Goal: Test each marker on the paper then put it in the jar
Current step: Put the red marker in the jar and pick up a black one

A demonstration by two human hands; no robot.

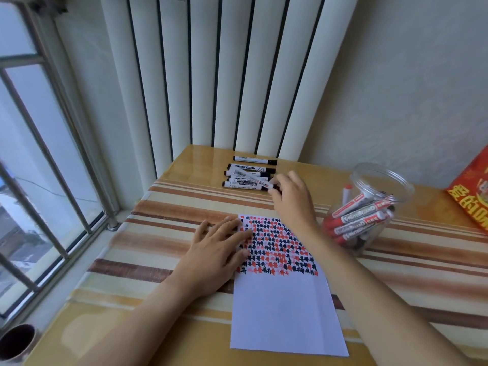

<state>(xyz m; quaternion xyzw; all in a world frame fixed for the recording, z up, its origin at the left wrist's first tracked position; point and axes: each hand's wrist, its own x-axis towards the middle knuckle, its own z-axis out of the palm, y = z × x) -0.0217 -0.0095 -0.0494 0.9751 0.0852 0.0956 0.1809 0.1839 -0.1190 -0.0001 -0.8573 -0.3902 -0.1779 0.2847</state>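
Markers (249, 175) wait in a small pile near the table's (163, 336) far edge, beyond the paper (284, 310). Nearest, the left hand (219, 247) lies flat with straight fingers on the paper's left edge. The right hand (291, 199) pinches one marker (257, 180) at the pile's right end. Lifting it carelessly could roll its neighbours away. The jar (367, 207), at the right, lies tilted, and could spill.

A striped cloth (184, 207) in brown and cream covers the table (303, 159). A barred window (39, 167) fills the left of the frame. White vertical panels (224, 75) rise behind, top centre. A red box (472, 199) sits at the right edge; a dark cup (17, 342) stands bottom left.
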